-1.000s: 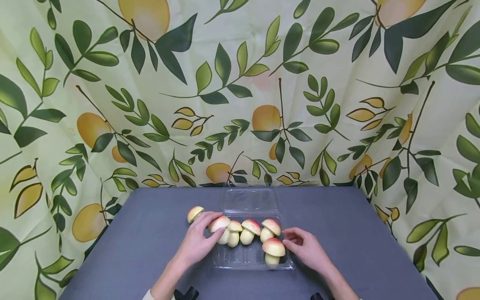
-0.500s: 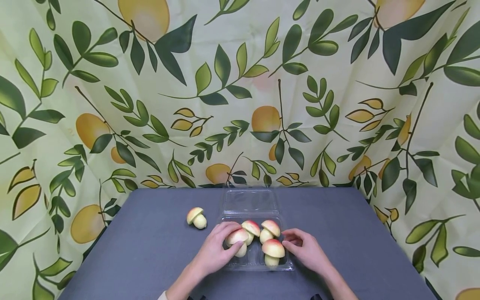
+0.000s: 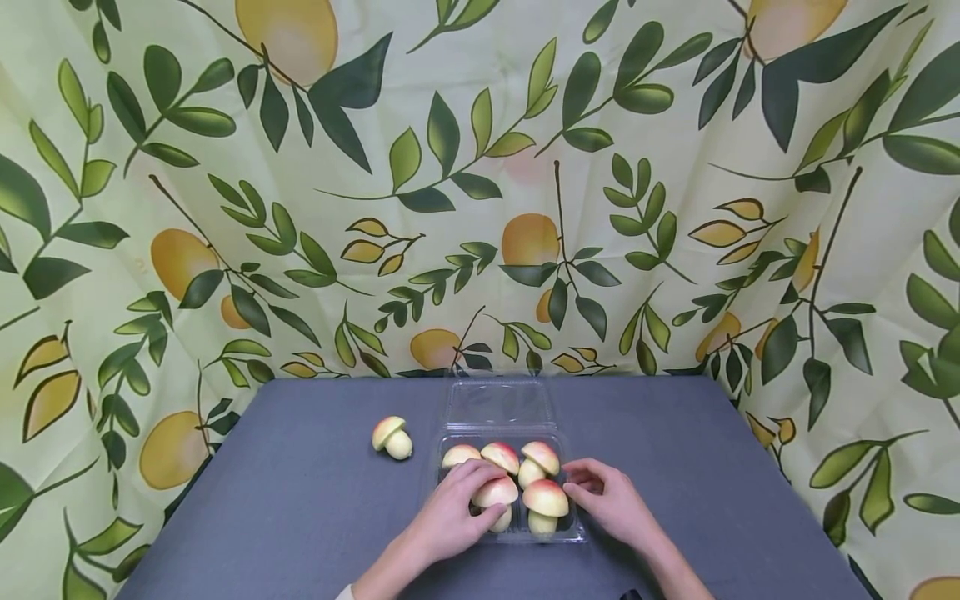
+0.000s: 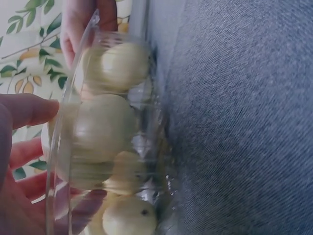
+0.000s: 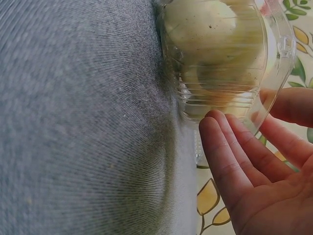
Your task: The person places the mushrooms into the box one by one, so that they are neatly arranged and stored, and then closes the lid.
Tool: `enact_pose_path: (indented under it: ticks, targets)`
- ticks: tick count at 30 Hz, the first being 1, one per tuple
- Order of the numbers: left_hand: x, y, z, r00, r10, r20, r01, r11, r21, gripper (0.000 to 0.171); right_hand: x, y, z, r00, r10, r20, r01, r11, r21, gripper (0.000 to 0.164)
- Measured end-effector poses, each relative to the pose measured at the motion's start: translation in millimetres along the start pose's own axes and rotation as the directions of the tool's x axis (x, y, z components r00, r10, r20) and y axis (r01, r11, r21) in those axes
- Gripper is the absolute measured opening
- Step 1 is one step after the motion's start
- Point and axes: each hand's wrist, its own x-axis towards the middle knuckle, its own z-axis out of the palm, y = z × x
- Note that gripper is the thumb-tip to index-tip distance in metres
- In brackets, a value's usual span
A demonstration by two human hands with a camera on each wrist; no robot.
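Observation:
A clear plastic clamshell container [image 3: 567, 533] holds several toy mushrooms with red-and-yellow caps and cream stems. My left hand [image 3: 448, 512] pinches one toy mushroom [image 3: 495, 492] between thumb and fingers in the front part of the container. The left wrist view shows that mushroom [image 4: 105, 128] through the clear wall, slightly blurred. Beside the container's right side, my right hand [image 3: 611, 498] has its fairly straight fingertips against the wall, holding nothing. Another toy mushroom [image 3: 546, 498] stands at the front right. Behind are a back-left mushroom [image 3: 461, 455], a middle one [image 3: 500, 457] and a right one [image 3: 540, 456].
One loose toy mushroom [image 3: 392, 437] lies on its side on the dark grey tabletop [image 3: 300, 500], left of the container. The container's open transparent lid [image 3: 498, 404] lies back toward the far edge. A leaf-and-fruit patterned cloth [image 3: 480, 208] hangs behind and at both sides.
My left hand has moved right and toward the front with its mushroom, from the container's left edge to the front middle. The loose mushroom is now uncovered. My right hand has stayed put.

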Motion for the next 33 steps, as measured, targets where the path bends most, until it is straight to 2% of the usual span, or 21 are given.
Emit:
enact_pose_path:
  ticks: [9,15,21,27,33]
  targets:
    - [-2.2,3.7,4.3,0.996,0.008,0.09,-0.012,0.999,0.043,0.031,-1.1,-0.3,0.3,1.0,-0.002,0.003,0.002,1.0,-0.006,0.028]
    - [-0.4,2.8,5.7,0.994,0.015,0.105,-0.022,0.997,0.067,0.035,-1.7,0.6,-0.2,1.0,-0.002,-0.001,0.002,1.0,-0.003,0.028]
    - [-2.0,2.0,1.1,0.991,-0.024,0.128,0.016,0.998,0.058,0.044,-2.4,-0.3,-0.7,1.0,0.005,-0.002,-0.005,1.0,-0.001,0.028]
    - [-3.6,-1.4,-6.7,0.998,-0.01,0.069,0.006,0.998,0.064,0.037,-1.7,-1.6,-0.6,1.0,0.021,-0.003,-0.021,1.0,-0.007,0.028]
    - [-4.6,-3.5,-18.7,0.999,-0.034,0.002,0.034,0.998,0.049,0.029,-0.1,-1.3,0.0,0.999,0.034,-0.005,-0.034,0.999,-0.016,0.028]
